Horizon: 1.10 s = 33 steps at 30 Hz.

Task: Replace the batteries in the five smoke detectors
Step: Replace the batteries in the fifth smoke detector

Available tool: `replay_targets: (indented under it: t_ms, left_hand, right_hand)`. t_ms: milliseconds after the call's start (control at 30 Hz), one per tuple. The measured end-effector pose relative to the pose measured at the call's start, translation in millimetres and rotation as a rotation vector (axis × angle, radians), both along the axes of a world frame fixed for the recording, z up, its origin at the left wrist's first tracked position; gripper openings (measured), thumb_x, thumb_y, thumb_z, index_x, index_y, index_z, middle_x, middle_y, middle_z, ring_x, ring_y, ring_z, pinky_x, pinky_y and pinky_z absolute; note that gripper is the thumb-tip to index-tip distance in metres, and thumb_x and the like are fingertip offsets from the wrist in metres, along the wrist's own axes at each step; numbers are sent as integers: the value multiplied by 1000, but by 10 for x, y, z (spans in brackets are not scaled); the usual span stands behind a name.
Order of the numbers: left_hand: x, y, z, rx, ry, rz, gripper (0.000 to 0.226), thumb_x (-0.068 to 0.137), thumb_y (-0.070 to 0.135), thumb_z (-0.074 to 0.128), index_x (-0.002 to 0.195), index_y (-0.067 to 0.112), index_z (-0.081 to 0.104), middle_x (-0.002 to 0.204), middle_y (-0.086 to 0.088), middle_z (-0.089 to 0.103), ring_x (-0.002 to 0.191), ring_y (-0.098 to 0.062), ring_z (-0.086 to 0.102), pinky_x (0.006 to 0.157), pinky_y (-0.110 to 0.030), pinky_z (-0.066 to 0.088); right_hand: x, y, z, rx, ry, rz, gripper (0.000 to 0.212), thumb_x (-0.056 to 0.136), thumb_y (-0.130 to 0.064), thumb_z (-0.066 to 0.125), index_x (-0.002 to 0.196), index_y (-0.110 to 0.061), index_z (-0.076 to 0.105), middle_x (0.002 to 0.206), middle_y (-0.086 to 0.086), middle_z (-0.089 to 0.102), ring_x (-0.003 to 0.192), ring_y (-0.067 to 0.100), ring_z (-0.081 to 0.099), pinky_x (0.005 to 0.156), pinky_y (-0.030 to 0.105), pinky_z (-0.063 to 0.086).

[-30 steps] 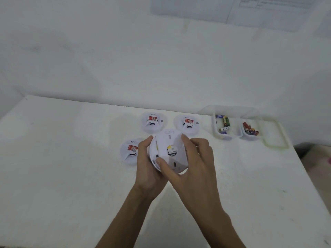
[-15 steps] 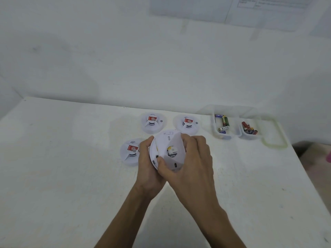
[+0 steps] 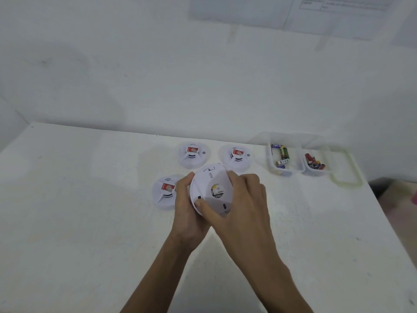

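Both hands hold one white smoke detector (image 3: 211,184) above the table, its back plate tilted toward me. My left hand (image 3: 187,213) grips its left rim. My right hand (image 3: 243,206) wraps its right side, thumb on the lower rim. A round hole in the back shows a yellow label. Three more detectors lie face up with red stickers: one at the left (image 3: 165,192), two behind (image 3: 194,154) (image 3: 235,155). A clear tub (image 3: 282,159) holds green and blue batteries. A second tub (image 3: 314,164) holds red ones.
The white table (image 3: 79,211) meets a white wall at the back. Its right edge (image 3: 388,218) drops to the floor. A clear lid with a greenish rim (image 3: 347,179) lies right of the tubs. Papers hang on the wall above.
My right hand has turned clockwise around the detector, its fingers now covering more of the right side. The back plate has rotated with it. The other detectors have not moved.
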State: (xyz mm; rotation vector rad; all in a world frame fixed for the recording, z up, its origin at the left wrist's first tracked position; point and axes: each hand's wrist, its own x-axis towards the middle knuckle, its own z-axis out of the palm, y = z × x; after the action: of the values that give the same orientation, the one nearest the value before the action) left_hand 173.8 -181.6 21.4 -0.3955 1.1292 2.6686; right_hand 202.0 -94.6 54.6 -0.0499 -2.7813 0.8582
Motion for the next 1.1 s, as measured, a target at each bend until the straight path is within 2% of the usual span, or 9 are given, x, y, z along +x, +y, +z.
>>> replay_targets:
  t_ms: [133,333,533,600,700,800,900,967,1100]
  left_hand:
    - [19,6,-6,-42,47,17,45,102,29,23,87,21,65,70,0,71,64,-10,69,52,-23,55]
    - [30,-10,-48,-153,143,42,35,102,20,21,93,24,54,65,9,69,64,-5,68,52,-20,54]
    - [15,-44,-74,-232,239,69,16,88,21,46,101,22,54,77,12,70,75,-4,68,61,-20,55]
    - [6,-36,-118,-263,252,84,33,76,27,62,107,20,53,87,6,69,80,-6,68,64,-21,55]
    - [18,-11,-50,-301,254,99,14,95,13,42,100,21,52,77,11,70,71,1,67,57,-15,53]
    - [-14,-30,-41,-280,244,51,38,103,12,20,92,15,56,63,9,68,61,-4,67,52,-17,53]
    - [-15,-65,0,-212,230,37,48,103,19,22,80,16,64,61,3,66,58,-7,65,48,-19,51]
    - [3,-55,-60,-259,261,69,23,96,30,45,93,15,61,72,5,67,66,-7,66,54,-19,52]
    - [-1,-49,-118,-344,236,58,95,41,68,80,116,18,48,107,-8,58,94,-15,62,74,-29,52]
  right_hand:
    - [-21,-44,-12,-19,-37,-29,72,76,-49,70,135,-21,40,122,0,44,103,7,31,94,34,47]
    - [-104,-167,-166,128,221,-159,66,51,-50,67,102,-9,61,84,9,62,71,23,63,52,32,57]
    - [-147,-194,-214,223,321,-173,64,50,-50,64,99,-9,63,82,9,68,66,24,67,54,32,56]
    - [-157,-190,-208,225,331,-159,65,51,-51,64,102,-12,57,83,8,69,68,23,67,55,34,57]
    - [-168,-158,-210,192,292,-144,65,51,-52,64,103,-15,53,85,7,68,69,22,67,53,33,59]
    - [-151,-97,-219,151,248,-39,65,56,-51,66,107,-11,62,92,8,67,77,23,66,56,30,58]
    - [-131,-42,-230,126,209,61,66,58,-45,67,113,-9,61,98,11,62,85,25,62,58,26,54]
    - [-132,-59,-244,151,202,43,68,55,-43,70,113,-8,60,96,12,62,83,26,62,56,29,56]
    - [-147,-143,-283,193,238,-34,73,49,-43,73,111,-12,50,94,12,63,79,26,64,55,33,59]
